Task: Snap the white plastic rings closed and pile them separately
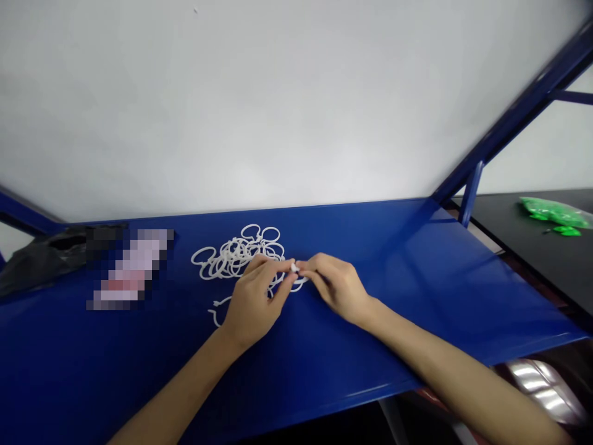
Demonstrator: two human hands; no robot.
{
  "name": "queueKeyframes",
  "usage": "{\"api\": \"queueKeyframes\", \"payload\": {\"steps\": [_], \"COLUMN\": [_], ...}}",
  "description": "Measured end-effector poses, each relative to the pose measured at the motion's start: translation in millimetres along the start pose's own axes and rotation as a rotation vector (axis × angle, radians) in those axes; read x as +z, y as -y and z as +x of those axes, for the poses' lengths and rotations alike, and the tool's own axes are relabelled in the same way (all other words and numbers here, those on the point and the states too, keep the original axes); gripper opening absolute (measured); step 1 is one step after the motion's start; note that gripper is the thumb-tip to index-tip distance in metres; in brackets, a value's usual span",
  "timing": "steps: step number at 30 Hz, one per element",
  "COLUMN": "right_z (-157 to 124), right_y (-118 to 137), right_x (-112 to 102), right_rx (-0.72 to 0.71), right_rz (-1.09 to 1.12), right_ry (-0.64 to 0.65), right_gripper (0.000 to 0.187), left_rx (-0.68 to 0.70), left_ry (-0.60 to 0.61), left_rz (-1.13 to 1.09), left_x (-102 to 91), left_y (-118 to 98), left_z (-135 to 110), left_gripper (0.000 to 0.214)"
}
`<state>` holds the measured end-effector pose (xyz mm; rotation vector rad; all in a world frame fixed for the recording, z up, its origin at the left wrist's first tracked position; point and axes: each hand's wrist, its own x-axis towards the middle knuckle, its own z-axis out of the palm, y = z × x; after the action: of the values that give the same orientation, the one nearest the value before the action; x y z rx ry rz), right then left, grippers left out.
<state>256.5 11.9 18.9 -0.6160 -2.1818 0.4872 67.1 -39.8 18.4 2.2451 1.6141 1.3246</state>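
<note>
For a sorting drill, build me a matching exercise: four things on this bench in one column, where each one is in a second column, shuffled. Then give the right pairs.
Things:
1. Black plastic bag
2. White plastic rings
3. Green plastic pieces
4. Left hand and right hand

Places:
A. Meeting at a small white piece
B. On a black surface right of the blue frame
C. At the far left of the blue metal top
D. In a tangled heap mid-bench

Pairs: 1-C, 2-D, 3-B, 4-A
</note>
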Motion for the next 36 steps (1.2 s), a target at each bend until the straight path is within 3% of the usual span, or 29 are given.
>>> {"api": "queueKeyframes", "payload": {"steps": [3,6,8,11,15,17,19,24,32,36], "right_z": [6,7,7,9,11,9,6,0,-7,-9], "right_y": [-22,-49,-60,-56,-25,-10,0,5,2,-2], "right_x": [-9,-23,-32,-37,-25,-14,-4,5,-3,6], "right_rx": [0.174,0.397,0.463,0.363,0.118,0.079,0.107,0.052,-0.189,-0.214], "right_rz": [-0.248,-0.520,-0.628,-0.545,-0.096,0.045,0.108,0.070,-0.203,-0.341], "right_ry": [-0.016,0.042,0.047,-0.030,0.025,0.061,0.034,-0.016,0.137,0.180], "right_gripper": [0.021,0.022,0.026,0.023,0.025,0.026,0.023,0.016,0.023,0.026], "left_rx": [0.099,0.173,0.169,0.011,-0.373,-0.454,-0.467,-0.407,-0.119,-0.038], "left_ry": [0.103,0.232,0.251,0.209,0.209,0.206,0.209,0.203,0.199,0.223], "left_rz": [0.210,0.310,0.265,0.024,-0.507,-0.729,-0.798,-0.586,-0.223,-0.121], "left_x": [8.2,13.7,13.0,6.1,-2.5,-3.1,-1.8,0.8,-4.7,-2.3], "left_y": [3,6,5,1,1,4,5,-1,0,6], "left_z": [-3,-5,-5,-1,5,6,6,4,-5,-6], "left_gripper": [0.029,0.017,0.015,0.017,0.016,0.017,0.018,0.017,0.018,0.021]}}
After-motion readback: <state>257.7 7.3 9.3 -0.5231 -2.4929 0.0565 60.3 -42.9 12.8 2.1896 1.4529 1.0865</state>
